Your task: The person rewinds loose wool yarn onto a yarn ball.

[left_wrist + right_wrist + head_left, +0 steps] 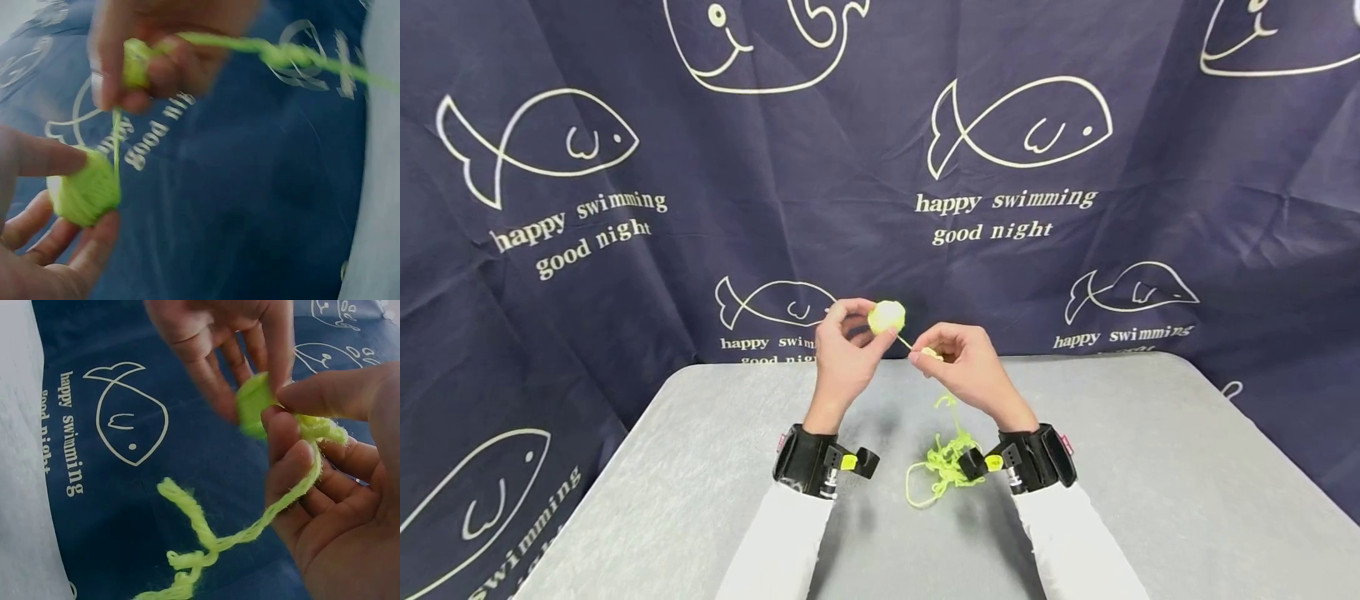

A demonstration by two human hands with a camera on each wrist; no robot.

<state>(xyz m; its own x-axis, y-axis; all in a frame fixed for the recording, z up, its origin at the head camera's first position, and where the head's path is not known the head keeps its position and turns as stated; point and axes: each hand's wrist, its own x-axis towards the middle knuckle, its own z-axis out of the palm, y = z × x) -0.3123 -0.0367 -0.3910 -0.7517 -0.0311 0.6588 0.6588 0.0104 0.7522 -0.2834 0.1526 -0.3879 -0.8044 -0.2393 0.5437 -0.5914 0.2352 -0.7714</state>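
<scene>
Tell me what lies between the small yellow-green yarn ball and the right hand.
A short taut strand of yellow-green yarn runs from the small yellow-green yarn ball to the right hand; the head view shows it.

A grey table (1150, 467) stands near; a navy fish-printed cloth (1150, 250) hangs behind it, far side.
</scene>
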